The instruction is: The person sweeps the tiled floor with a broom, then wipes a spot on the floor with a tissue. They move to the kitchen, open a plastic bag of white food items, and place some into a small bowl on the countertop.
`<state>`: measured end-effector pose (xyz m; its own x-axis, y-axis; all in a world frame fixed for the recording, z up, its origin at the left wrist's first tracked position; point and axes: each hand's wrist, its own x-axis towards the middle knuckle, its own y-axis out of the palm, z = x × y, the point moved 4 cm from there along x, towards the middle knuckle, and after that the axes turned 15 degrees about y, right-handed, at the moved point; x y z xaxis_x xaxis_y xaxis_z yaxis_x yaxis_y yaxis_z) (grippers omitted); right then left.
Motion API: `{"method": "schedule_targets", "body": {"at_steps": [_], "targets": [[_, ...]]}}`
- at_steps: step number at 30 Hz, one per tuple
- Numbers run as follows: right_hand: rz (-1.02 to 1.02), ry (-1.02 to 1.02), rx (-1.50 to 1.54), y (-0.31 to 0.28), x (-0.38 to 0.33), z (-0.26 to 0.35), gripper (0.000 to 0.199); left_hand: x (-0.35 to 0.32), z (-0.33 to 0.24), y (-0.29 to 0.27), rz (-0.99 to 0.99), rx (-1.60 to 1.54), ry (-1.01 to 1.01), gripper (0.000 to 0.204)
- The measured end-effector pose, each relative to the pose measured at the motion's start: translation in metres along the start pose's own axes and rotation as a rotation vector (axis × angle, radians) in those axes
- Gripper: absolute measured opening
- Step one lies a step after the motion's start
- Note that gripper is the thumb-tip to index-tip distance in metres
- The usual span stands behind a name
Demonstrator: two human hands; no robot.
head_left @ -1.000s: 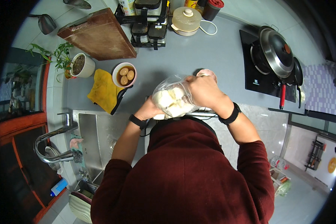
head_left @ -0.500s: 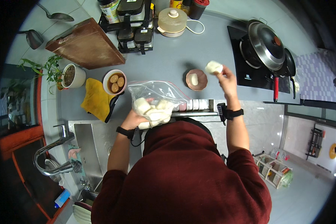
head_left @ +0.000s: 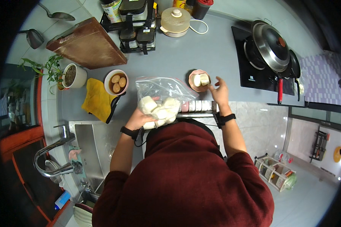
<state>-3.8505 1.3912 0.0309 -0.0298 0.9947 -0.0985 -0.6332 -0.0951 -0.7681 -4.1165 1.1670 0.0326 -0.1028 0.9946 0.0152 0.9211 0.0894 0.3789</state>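
Note:
My left hand (head_left: pixel 138 119) grips a clear zip bag (head_left: pixel 155 85) from its left side, in front of my body. Inside the bag are several white steamed buns (head_left: pixel 163 111), and its zip edge lies toward the counter. My right hand (head_left: pixel 219 92) is just right of a small pink scalloped bowl (head_left: pixel 198 88), fingers apart and holding nothing. Two white pieces sit side by side in that bowl: a smooth one (head_left: pixel 197 80) on the left and a steamed bun (head_left: pixel 204 79) on the right.
On the left of the counter (head_left: pixel 161 60) are a bowl of brown eggs in dark liquid (head_left: pixel 107 83), a yellow cloth (head_left: pixel 94 99) and a potted plant (head_left: pixel 78 77). A lidded wok (head_left: pixel 269 45) stands on the black cooktop (head_left: pixel 250 77) at right. The sink (head_left: pixel 85 140) is at lower left.
My right hand has lowered leftward and let go of the steamed bun, which now lies in the pink bowl beside the other piece. The bag in my left hand has shifted slightly right.

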Motion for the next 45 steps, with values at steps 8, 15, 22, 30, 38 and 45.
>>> {"method": "schedule_targets", "body": {"at_steps": [8,15,22,30,38,45], "targets": [[0.484,-0.724,0.187,-0.074,-0.05,0.153,0.026,0.024,-0.012,0.023,0.133,0.02,0.036,0.072],[1.22,-0.27,-0.255,-0.015,-0.057,0.171,0.032,0.032,-0.004,0.031,0.277,0.075,-0.018,0.077],[0.839,-0.813,-0.076,0.009,-0.07,0.172,0.051,0.026,0.014,0.025,0.251,-0.013,-0.107,0.083],[0.685,-0.764,-0.216,0.002,-0.095,0.167,0.043,0.021,0.005,0.021,0.306,0.229,-0.016,0.064],[0.587,-0.595,-0.268,-0.027,-0.117,0.156,0.034,0.014,0.019,0.015,0.306,0.176,-0.078,0.067],[0.677,-0.338,-0.046,-0.057,-0.105,0.135,0.042,0.011,0.023,0.007,0.279,0.208,-0.13,0.061]]}}
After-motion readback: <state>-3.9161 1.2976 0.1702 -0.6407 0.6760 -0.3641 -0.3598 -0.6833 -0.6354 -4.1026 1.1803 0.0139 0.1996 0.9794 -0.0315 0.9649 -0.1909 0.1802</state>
